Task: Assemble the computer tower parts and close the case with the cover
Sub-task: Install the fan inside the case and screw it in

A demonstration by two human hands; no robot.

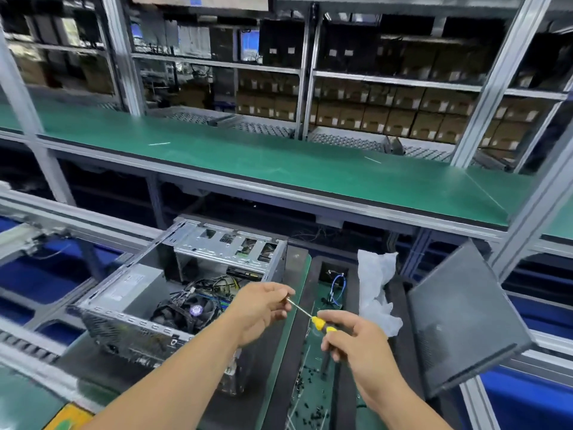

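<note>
Right hand grips screwdriver handle; left hand pinches its tip. Shaft points up-left toward the open case, nearer the left hand.

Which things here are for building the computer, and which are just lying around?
For the job:
- open computer case
- dark side cover, leaning at the right
- screwdriver, handle in the right hand, tip at the left hand
- small black screws

Just lying about:
- crumpled plastic bag
- blue wires
- cardboard boxes on the shelves
</note>
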